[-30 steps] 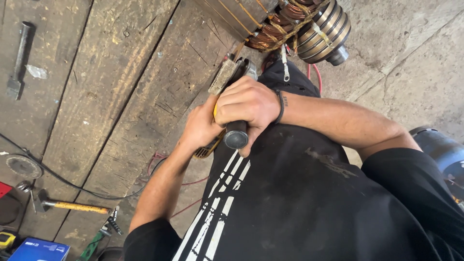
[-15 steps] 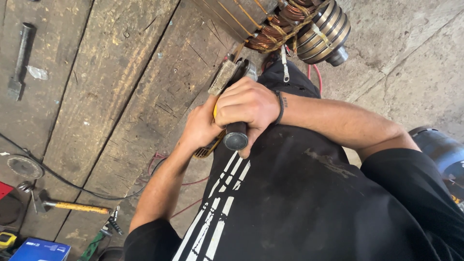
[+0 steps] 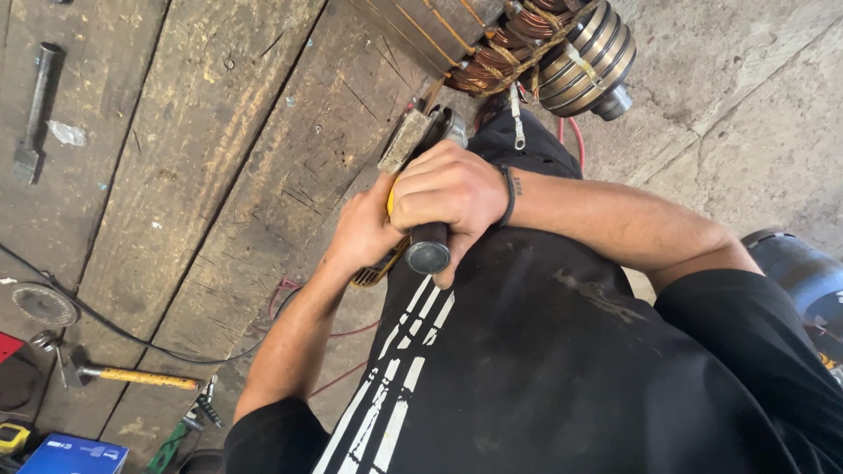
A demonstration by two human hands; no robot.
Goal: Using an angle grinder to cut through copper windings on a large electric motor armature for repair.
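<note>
1. At the bottom left corner of your view lies a blue box [image 3: 72,456], flat and rectangular, with small pale print on its top face; its lower part is cut off by the edge of the view.
2. Just to its left, at the very edge, sits a small yellow-and-black case [image 3: 12,436]; you cannot tell whether it carries a label.
3. No signs or screens show anywhere in your view.
</note>
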